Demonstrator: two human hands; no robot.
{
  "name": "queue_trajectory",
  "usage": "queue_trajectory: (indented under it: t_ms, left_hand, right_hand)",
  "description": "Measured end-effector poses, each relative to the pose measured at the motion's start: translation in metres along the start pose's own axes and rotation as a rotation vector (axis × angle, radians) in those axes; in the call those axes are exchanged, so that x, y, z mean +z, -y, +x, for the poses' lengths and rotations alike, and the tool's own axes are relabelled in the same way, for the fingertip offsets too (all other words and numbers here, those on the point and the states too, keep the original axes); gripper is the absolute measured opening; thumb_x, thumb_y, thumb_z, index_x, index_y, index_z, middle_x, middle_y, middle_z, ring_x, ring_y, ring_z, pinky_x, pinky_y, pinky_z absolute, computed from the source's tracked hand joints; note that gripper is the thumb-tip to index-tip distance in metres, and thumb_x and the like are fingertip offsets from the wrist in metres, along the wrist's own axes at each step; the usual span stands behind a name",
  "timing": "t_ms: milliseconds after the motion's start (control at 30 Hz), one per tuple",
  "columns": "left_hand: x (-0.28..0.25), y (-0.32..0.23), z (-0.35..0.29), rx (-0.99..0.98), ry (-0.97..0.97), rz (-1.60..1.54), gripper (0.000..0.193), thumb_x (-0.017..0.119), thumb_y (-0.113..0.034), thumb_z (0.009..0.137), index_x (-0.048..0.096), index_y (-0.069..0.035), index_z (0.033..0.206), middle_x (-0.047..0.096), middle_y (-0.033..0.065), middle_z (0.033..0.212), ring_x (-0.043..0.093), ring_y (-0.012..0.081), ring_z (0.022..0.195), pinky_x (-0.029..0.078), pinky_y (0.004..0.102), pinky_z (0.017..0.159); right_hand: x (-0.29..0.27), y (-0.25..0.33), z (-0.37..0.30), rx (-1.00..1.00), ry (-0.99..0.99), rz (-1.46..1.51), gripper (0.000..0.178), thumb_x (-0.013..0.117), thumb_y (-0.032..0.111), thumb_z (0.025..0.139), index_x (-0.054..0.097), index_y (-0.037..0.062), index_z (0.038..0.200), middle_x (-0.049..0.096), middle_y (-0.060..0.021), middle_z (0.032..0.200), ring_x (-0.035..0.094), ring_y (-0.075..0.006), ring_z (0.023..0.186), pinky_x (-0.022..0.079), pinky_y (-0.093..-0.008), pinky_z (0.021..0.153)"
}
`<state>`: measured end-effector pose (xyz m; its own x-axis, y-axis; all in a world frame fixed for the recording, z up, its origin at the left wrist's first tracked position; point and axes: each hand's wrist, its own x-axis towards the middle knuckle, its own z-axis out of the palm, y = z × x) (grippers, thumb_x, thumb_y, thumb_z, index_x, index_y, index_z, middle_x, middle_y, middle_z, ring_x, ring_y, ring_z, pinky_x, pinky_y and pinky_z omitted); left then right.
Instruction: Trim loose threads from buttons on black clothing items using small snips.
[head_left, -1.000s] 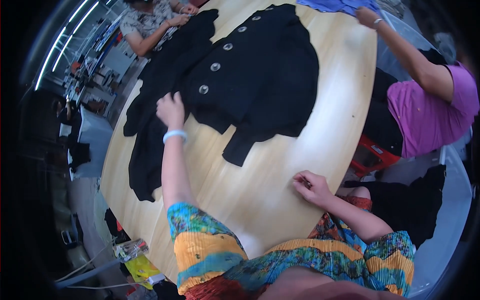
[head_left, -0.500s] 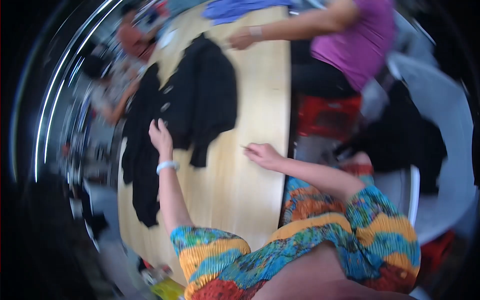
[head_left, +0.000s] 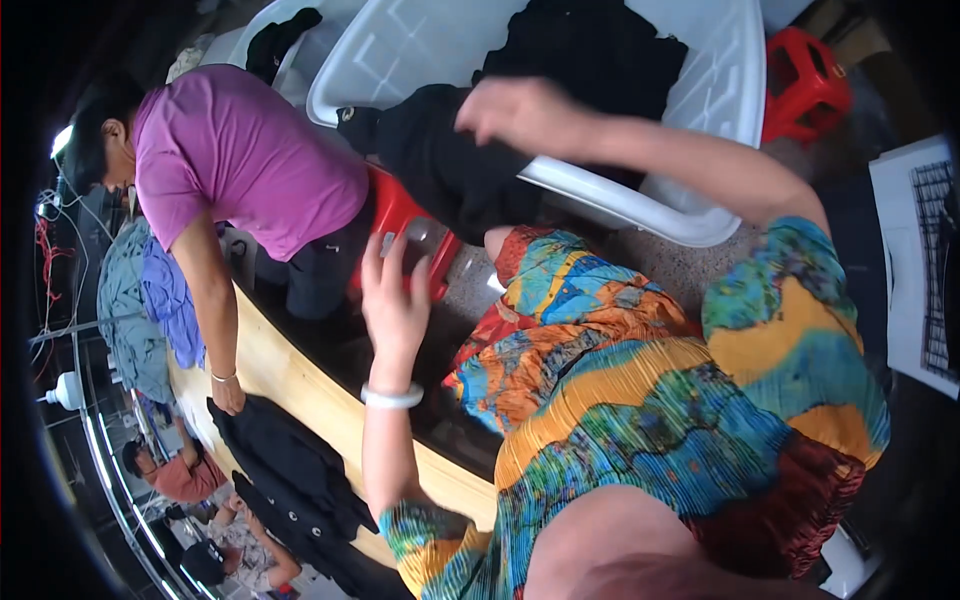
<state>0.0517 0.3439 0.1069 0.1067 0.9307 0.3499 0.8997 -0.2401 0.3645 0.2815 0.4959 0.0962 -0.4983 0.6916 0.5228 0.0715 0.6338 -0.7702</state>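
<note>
Garments in black (head_left: 585, 50) lie heaped in a white bin (head_left: 725, 80) just beyond the right grip (head_left: 530, 118), and more black cloth (head_left: 425, 150) hangs over the rim to its left. That grip is blurred, fingers partly bent; whether it touches or holds anything, I cannot tell. The left grip (head_left: 392, 305) is spread wide, visibly holding nothing; to its left a black garment (head_left: 300, 460) lies on the surface (head_left: 280, 350). Handling such a heap well probably means pinching only the top piece, keeping it clear of the rim. No label or writing is readable.
</note>
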Motion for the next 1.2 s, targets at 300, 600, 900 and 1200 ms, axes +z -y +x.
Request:
queue_trajectory:
  t_ms: [300,600,900,1200]
  left_hand:
    - [0.089,0.034,0.092,-0.294,-0.244,-0.148,0.045,0.058,-0.01,0.076,0.038,0.005,0.114,0.04,0.0257,0.112,0.039,0.0403,0.107,0.034,0.0402,0.091]
    - [0.08,0.113,0.127,-0.734,-0.032,-0.836,0.06,0.047,0.003,0.071,0.029,0.003,0.128,0.041,0.0166,0.125,0.041,0.0242,0.113,0.032,0.029,0.094]
    - [0.087,0.121,0.107,-0.627,0.027,-1.018,0.033,0.059,-0.002,0.071,0.049,0.003,0.103,0.06,0.0089,0.092,0.056,0.0182,0.082,0.044,0.0285,0.077]
    - [0.059,0.099,0.121,-0.491,-0.061,-0.053,0.014,0.06,-0.014,0.073,0.059,-0.001,0.079,0.058,0.0203,0.068,0.058,0.0373,0.069,0.045,0.0424,0.061]
  right_hand:
    - [-0.059,-0.114,-0.024,0.842,0.041,0.055,0.022,0.056,0.028,0.079,0.055,0.0067,0.076,0.05,0.0018,0.067,0.044,-0.0058,0.056,0.038,-0.0203,0.046]
    - [0.03,-0.174,0.119,0.527,0.262,-0.253,0.051,0.051,0.007,0.067,0.048,0.0118,0.117,0.058,-0.013,0.088,0.055,-0.0228,0.08,0.043,-0.035,0.072]
    - [0.038,-0.218,0.101,0.768,0.14,-0.069,0.041,0.07,0.022,0.068,0.056,0.0055,0.103,0.055,-0.0062,0.07,0.052,-0.0145,0.058,0.045,-0.0286,0.047]
    - [-0.046,-0.151,0.089,0.236,-0.053,-0.344,0.025,0.06,0.026,0.078,0.062,0.0132,0.1,0.062,-0.0083,0.078,0.06,-0.0212,0.074,0.044,-0.0279,0.068]
